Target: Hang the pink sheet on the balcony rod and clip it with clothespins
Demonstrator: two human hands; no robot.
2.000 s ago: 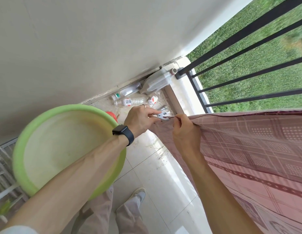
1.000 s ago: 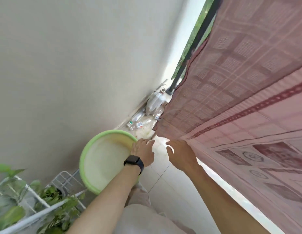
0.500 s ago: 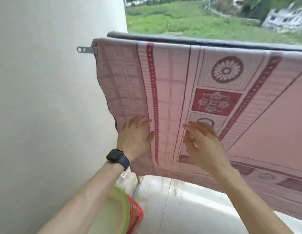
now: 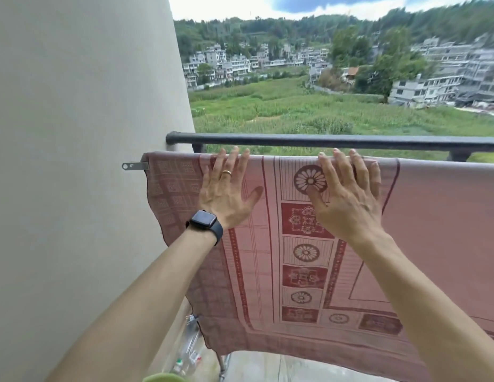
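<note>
Left grip [image 4: 226, 194], right grip [image 4: 347, 199] flat, fingers straight, pressing pink sheet [image 4: 433, 230].

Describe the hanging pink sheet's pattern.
Pink cloth sheet: dark red flower medallions and bordered squares; head view.

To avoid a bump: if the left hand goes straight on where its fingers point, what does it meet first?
Probably the dark railing bar, just past the top fold of the pink sheet that the left hand touches; depth unclear.
</note>
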